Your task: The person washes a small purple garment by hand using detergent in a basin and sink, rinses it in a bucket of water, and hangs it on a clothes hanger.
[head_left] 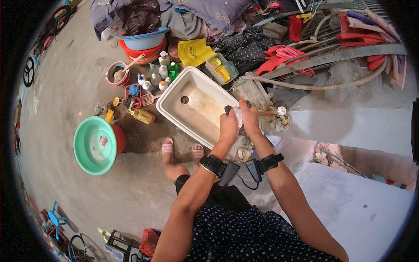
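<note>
Both hands are working close together now, and they are grasping one small wad of cloth (238, 117) between them! The left hand (228, 127) is closing around the near left side of it, the right hand (250, 118) is gripping from the right, and the cloth is showing pale in the middle, with dark patches poking out past the fingers. That bundle is hanging over the right end of the white sink (201, 101), whose drain hole (184, 100) is sitting towards the far left. Black straps are circling both wrists, the left strap (212, 165) and the right strap (271, 162) each carrying a dark box.

Over on the left, a green basin (90, 139) is standing with a red bucket (119, 139) showing at its right. A yellow bottle (144, 116) is lying between basin and sink, while a green bottle (173, 69) is standing among others just beyond the sink's far left corner. A yellow bag (194, 52) is resting at the far side, a tub (230, 65) is holding yellow things beside the sink, and red gloves (283, 57) are lying at the far right. Pink slippers (167, 148) are pointing at the sink's near edge
</note>
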